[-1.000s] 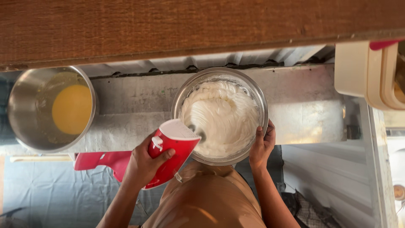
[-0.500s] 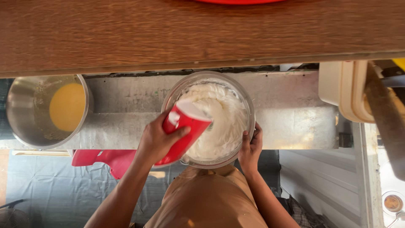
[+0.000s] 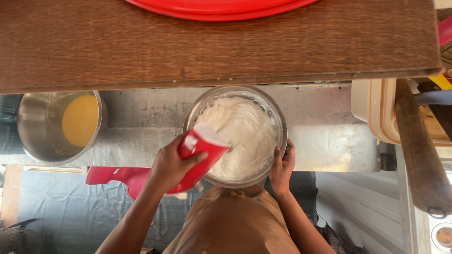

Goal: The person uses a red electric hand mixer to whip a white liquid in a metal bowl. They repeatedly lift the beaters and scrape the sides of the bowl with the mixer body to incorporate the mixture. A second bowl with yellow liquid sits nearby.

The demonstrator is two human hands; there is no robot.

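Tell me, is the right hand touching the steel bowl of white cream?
Touching. The head view shows the right hand with its fingers curled over the rim of the bowl, no gap between them, while the left hand tilts a red cup over it.

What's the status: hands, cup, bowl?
Left hand grips red cup, tipped over steel bowl of white whipped mixture. Right hand holds the bowl's rim. Second bowl with yellow liquid off to the left, apart.

Red carton [image 3: 200,157] with white label, tilted over the bowl [image 3: 278,123].
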